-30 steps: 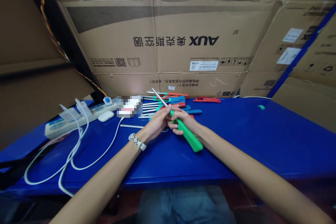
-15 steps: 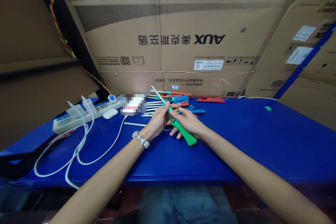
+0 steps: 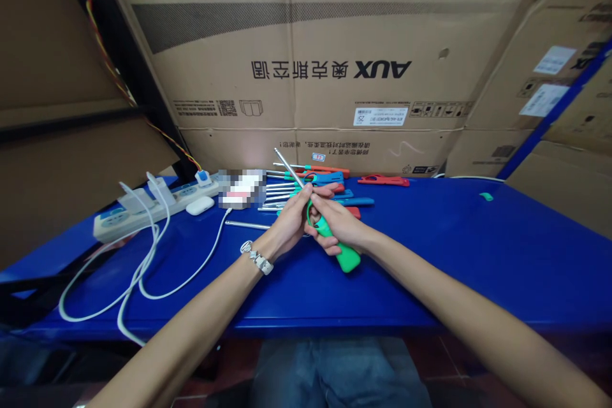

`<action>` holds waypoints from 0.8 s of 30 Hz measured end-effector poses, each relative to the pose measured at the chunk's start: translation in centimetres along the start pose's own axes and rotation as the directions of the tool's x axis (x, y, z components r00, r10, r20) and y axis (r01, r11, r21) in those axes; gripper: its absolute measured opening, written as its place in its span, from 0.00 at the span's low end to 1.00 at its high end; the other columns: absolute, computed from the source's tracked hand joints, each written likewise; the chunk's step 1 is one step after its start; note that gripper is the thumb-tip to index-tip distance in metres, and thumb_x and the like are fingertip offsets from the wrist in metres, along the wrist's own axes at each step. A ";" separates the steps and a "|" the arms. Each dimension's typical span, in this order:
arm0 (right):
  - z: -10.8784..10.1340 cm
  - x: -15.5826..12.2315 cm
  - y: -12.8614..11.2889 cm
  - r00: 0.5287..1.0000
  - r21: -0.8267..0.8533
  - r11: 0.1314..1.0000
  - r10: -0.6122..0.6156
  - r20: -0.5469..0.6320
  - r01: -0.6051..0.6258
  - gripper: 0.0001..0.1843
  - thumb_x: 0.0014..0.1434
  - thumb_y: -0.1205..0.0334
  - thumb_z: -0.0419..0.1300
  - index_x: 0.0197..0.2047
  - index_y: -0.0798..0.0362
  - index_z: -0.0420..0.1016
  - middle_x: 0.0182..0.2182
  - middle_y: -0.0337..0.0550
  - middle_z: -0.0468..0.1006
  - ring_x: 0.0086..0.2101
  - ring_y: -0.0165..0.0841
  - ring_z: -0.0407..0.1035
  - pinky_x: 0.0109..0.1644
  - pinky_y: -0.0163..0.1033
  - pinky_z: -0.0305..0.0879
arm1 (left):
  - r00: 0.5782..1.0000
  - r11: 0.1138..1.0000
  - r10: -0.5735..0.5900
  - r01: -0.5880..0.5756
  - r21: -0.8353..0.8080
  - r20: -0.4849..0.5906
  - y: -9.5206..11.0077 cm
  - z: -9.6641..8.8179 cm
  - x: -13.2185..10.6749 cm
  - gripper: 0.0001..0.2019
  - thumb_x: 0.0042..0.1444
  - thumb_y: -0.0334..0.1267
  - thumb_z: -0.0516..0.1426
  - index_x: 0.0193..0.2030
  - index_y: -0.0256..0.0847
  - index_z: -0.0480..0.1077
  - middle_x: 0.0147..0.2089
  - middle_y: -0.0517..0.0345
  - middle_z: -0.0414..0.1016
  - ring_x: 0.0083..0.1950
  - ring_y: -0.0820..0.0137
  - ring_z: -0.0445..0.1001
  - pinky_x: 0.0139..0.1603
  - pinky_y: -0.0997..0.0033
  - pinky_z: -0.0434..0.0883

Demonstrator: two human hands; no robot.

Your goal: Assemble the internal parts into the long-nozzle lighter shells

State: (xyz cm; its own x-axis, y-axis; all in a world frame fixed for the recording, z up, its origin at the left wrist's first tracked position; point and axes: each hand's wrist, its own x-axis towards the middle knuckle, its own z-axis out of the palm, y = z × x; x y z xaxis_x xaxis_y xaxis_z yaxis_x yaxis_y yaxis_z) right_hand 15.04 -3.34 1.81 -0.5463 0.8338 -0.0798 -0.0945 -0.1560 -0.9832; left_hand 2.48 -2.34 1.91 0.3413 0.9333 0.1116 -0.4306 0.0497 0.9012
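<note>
Between my hands is a green long-nosed lighter (image 3: 349,259), its metal tube slanting up to the left and its handle down to the right. My left hand (image 3: 292,217) is closed near the base of the tube. Around the upper part of the green handle wrap the fingers of my right hand (image 3: 342,220). The two hands meet at the joint of tube and handle, so that spot is partly hidden. Just behind them lies a row of similar lighters with blue handles (image 3: 361,202) and red or orange handles (image 3: 329,171), tubes pointing left.
A red handle piece (image 3: 384,180) lies by the cardboard (image 3: 325,25) at the back, a green scrap (image 3: 486,196) farther right. To the left are a power strip (image 3: 157,211), white cables (image 3: 155,261), a white case (image 3: 199,205) and a blurred device (image 3: 243,190) on the blue table (image 3: 454,255).
My right fingers have curled around the green handle, where they were looser before. The lighter has shifted slightly, its tip a little higher and its handle end lower.
</note>
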 end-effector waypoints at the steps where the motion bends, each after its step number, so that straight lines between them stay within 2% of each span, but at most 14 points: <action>1: 0.1 0.1 -0.1 1.000 0.006 1.000 0.007 0.000 -0.007 0.24 0.63 0.34 0.49 0.36 0.47 0.54 0.20 0.29 0.69 0.10 0.20 0.50 0.11 0.26 0.52 | 1.000 1.000 -0.003 0.003 0.006 0.007 0.0 0.0 0.0 0.18 0.62 0.51 0.58 0.41 0.37 0.79 0.47 0.45 0.80 0.26 0.72 0.71 0.16 0.78 0.60; 7: 0.0 0.3 -0.9 0.998 -0.091 0.995 0.025 -0.056 -0.030 0.22 0.64 0.35 0.48 0.37 0.47 0.54 0.19 0.29 0.67 0.11 0.22 0.51 0.12 0.26 0.50 | 0.998 0.998 -0.028 0.025 0.065 0.047 0.1 -0.3 0.6 0.21 0.58 0.55 0.60 0.40 0.35 0.77 0.36 0.49 0.78 0.26 0.71 0.70 0.19 0.77 0.63; 9: -0.4 0.2 -1.0 0.997 -0.180 0.984 -0.019 -0.081 0.004 0.21 0.65 0.37 0.47 0.38 0.46 0.53 0.20 0.28 0.67 0.11 0.22 0.52 0.13 0.26 0.49 | 0.994 0.994 0.076 -0.069 0.086 -0.079 0.2 -1.0 1.2 0.21 0.58 0.56 0.59 0.38 0.36 0.75 0.36 0.51 0.76 0.31 0.69 0.72 0.24 0.75 0.65; 10: -0.6 0.2 -0.9 0.995 -0.240 0.971 -0.045 -0.090 0.022 0.19 0.66 0.38 0.46 0.39 0.46 0.53 0.21 0.28 0.67 0.12 0.22 0.52 0.14 0.26 0.49 | 0.966 0.985 0.161 -0.143 0.099 -0.201 0.3 -1.5 1.5 0.20 0.59 0.56 0.58 0.38 0.37 0.74 0.37 0.52 0.75 0.34 0.68 0.73 0.28 0.74 0.67; 11: -0.7 0.0 -0.8 0.992 -0.312 0.949 -0.077 -0.098 0.043 0.18 0.67 0.40 0.45 0.39 0.46 0.52 0.22 0.29 0.68 0.13 0.23 0.52 0.15 0.27 0.49 | 0.894 0.962 0.270 -0.237 0.133 -0.359 0.6 -2.2 1.8 0.19 0.60 0.56 0.57 0.37 0.39 0.72 0.38 0.53 0.74 0.37 0.68 0.72 0.32 0.73 0.68; 12: -0.9 -0.1 -0.7 0.988 -0.394 0.917 -0.113 -0.100 0.065 0.16 0.68 0.42 0.45 0.38 0.46 0.52 0.24 0.29 0.69 0.14 0.23 0.54 0.17 0.27 0.50 | 0.776 0.932 0.362 -0.310 0.187 -0.517 1.0 -3.0 2.1 0.18 0.61 0.55 0.55 0.38 0.40 0.70 0.39 0.54 0.73 0.39 0.68 0.72 0.36 0.73 0.68; 13: -1.0 -0.3 -0.6 0.984 -0.487 0.869 -0.151 -0.095 0.086 0.15 0.68 0.45 0.45 0.38 0.47 0.52 0.25 0.31 0.69 0.17 0.24 0.56 0.20 0.29 0.52 | 0.624 0.894 0.445 -0.353 0.277 -0.642 1.4 -3.8 2.3 0.17 0.62 0.55 0.54 0.38 0.41 0.67 0.40 0.56 0.71 0.41 0.69 0.71 0.39 0.73 0.67; 14: -1.1 -0.6 -0.5 0.979 -0.582 0.806 -0.188 -0.077 0.108 0.13 0.68 0.47 0.45 0.37 0.47 0.53 0.27 0.32 0.70 0.20 0.26 0.59 0.23 0.30 0.54 | 0.471 0.830 0.553 -0.386 0.403 -0.687 2.0 -4.6 2.4 0.15 0.63 0.52 0.54 0.39 0.41 0.65 0.41 0.56 0.69 0.43 0.69 0.70 0.42 0.72 0.67; 15: -1.2 -0.8 -0.5 0.974 -0.673 0.728 -0.220 -0.052 0.129 0.12 0.68 0.49 0.46 0.37 0.48 0.54 0.28 0.34 0.71 0.23 0.28 0.62 0.26 0.32 0.56 | 0.334 0.735 0.673 -0.400 0.548 -0.660 2.6 -5.2 2.3 0.13 0.63 0.50 0.54 0.40 0.42 0.64 0.42 0.57 0.67 0.44 0.70 0.69 0.44 0.72 0.66; 16: -1.1 -1.1 -0.5 0.970 -0.753 0.642 -0.242 -0.020 0.145 0.11 0.68 0.51 0.47 0.38 0.48 0.55 0.29 0.36 0.71 0.27 0.30 0.64 0.29 0.33 0.57 | 0.227 0.611 0.788 -0.405 0.680 -0.572 3.2 -5.7 2.2 0.11 0.63 0.48 0.54 0.42 0.42 0.63 0.44 0.56 0.66 0.45 0.70 0.68 0.46 0.71 0.66; 17: -1.0 -1.4 -0.5 0.969 -0.816 0.558 -0.247 0.012 0.153 0.10 0.67 0.51 0.48 0.38 0.48 0.56 0.30 0.37 0.72 0.29 0.32 0.66 0.31 0.35 0.57 | 0.175 0.488 0.872 -0.398 0.777 -0.458 3.7 -6.0 1.9 0.10 0.64 0.46 0.54 0.43 0.42 0.63 0.45 0.55 0.66 0.46 0.69 0.68 0.47 0.71 0.65; 19: -0.7 -1.8 -0.4 0.970 -0.897 0.414 -0.234 0.058 0.153 0.11 0.66 0.50 0.51 0.42 0.48 0.58 0.32 0.40 0.74 0.31 0.35 0.67 0.33 0.38 0.55 | 0.231 0.300 0.947 -0.388 0.871 -0.223 4.5 -5.8 1.1 0.08 0.66 0.44 0.52 0.42 0.42 0.65 0.43 0.55 0.66 0.44 0.68 0.68 0.47 0.69 0.65; 22: 0.0 -2.2 -0.1 0.969 -0.951 0.256 -0.214 0.121 0.175 0.15 0.64 0.49 0.55 0.47 0.48 0.59 0.37 0.43 0.76 0.33 0.39 0.70 0.34 0.39 0.54 | 0.425 0.128 0.902 -0.422 0.897 0.071 4.9 -4.7 0.1 0.10 0.65 0.41 0.53 0.33 0.41 0.67 0.37 0.56 0.67 0.43 0.66 0.68 0.48 0.66 0.65; 24: 0.3 -2.2 0.2 0.959 -0.963 0.167 -0.225 0.171 0.211 0.17 0.63 0.49 0.58 0.48 0.49 0.61 0.40 0.45 0.77 0.38 0.42 0.71 0.34 0.39 0.55 | 0.545 0.102 0.816 -0.464 0.880 0.192 4.8 -4.0 -0.3 0.11 0.65 0.39 0.53 0.31 0.41 0.68 0.37 0.56 0.68 0.43 0.65 0.68 0.48 0.65 0.65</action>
State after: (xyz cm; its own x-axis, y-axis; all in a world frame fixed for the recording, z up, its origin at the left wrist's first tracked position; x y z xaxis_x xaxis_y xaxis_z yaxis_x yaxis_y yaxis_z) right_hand 15.98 -5.41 1.83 -0.6453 0.7441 0.1732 0.6702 0.6602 -0.3392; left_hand -3.02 -1.02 4.55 -0.0052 0.4806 0.8769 0.5329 -0.7407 0.4091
